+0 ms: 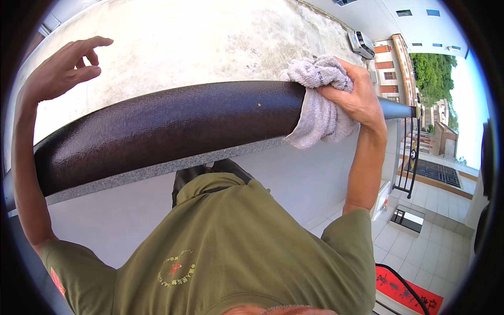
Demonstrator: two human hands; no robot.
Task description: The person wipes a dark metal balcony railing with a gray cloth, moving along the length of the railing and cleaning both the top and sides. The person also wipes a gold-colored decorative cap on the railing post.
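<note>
A thick, dark brown handrail (173, 128) with a glossy, lightly textured surface runs across in front of my body. My right hand (359, 94) is closed on a bunched, light grey cloth (323, 118), which drapes over the rail's right part and hangs down its near side. A small yellowish speck shows on the rail a little left of the cloth. Raised beyond the rail at the far left, my left hand (71, 65) holds nothing. Its index finger is stretched out and the other fingers are loosely bent, apart from the rail.
Under the rail runs a grey stone ledge (121, 176) above a pale wall. Far below lies a concrete yard (173, 42) with a parked vehicle (361, 44). To the right are a black metal railing (409, 157), a tiled floor (404, 252) and a red banner (404, 289).
</note>
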